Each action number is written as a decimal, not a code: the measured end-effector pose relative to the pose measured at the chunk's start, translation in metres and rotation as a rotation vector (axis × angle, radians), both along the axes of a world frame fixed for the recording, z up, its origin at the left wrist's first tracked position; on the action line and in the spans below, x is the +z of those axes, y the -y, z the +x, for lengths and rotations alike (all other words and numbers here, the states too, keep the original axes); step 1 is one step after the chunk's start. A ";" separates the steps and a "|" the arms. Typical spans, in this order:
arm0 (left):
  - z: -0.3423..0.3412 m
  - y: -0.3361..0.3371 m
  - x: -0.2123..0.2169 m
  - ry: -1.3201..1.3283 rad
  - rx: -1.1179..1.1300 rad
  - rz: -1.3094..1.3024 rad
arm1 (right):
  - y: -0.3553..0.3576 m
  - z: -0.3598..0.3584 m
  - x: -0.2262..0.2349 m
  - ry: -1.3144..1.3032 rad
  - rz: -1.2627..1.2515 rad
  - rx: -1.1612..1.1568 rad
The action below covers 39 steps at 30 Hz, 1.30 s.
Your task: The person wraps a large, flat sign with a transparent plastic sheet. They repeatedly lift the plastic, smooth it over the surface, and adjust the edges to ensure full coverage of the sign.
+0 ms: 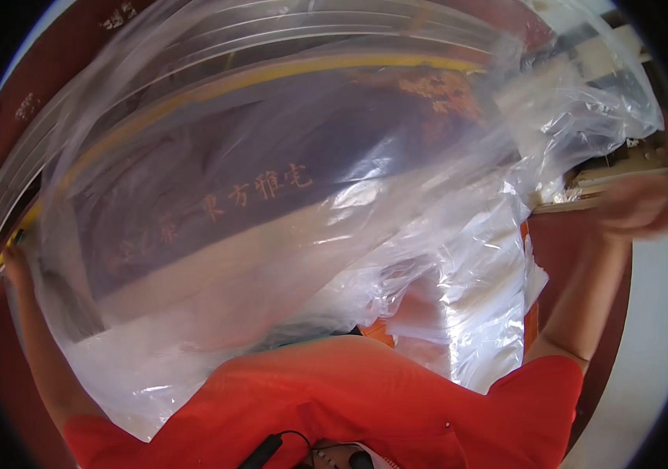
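A large clear plastic sheet [310, 203] is spread wide in front of me and fills most of the view. Through it shows a big dark purple flat object [271, 148] with gold marks, a pale lower band and a yellow edge [193, 92]. My left hand [10, 264] is stretched out to the far left, closed on the sheet's left edge beside the yellow edge. My right hand [640, 205] is raised at the far right, blurred, close to the sheet's crumpled right side; its grip cannot be made out. My red shirt [365, 406] fills the lower middle.
Dark red panels [45, 70] curve around the upper left, with pale metal rails beside the yellow edge. A cream shelf or ledge [623, 168] lies behind my right hand. A pale floor or wall [654, 336] shows at lower right. An orange patch [381, 332] shows below the plastic.
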<state>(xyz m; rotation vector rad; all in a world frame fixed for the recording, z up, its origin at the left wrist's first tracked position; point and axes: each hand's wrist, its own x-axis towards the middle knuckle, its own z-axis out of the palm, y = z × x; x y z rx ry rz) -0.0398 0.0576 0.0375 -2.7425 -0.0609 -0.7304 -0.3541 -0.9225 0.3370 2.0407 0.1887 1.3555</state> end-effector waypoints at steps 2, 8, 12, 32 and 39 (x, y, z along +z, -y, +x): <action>0.016 0.062 -0.018 -0.057 0.005 -0.135 | -0.034 0.031 -0.090 -0.410 0.111 -0.028; -0.073 -0.079 -0.032 -0.098 -0.032 -0.569 | 0.126 -0.017 -0.250 -0.999 0.978 -1.074; -0.085 -0.050 -0.029 -0.232 0.267 -0.218 | 0.038 0.021 -0.204 -0.891 0.789 -0.555; -0.100 0.150 0.029 0.095 0.265 -0.608 | 0.027 0.174 -0.236 -0.972 0.636 0.066; -0.122 0.086 0.016 0.074 0.077 -0.790 | -0.488 0.057 -0.163 -1.508 -0.023 1.252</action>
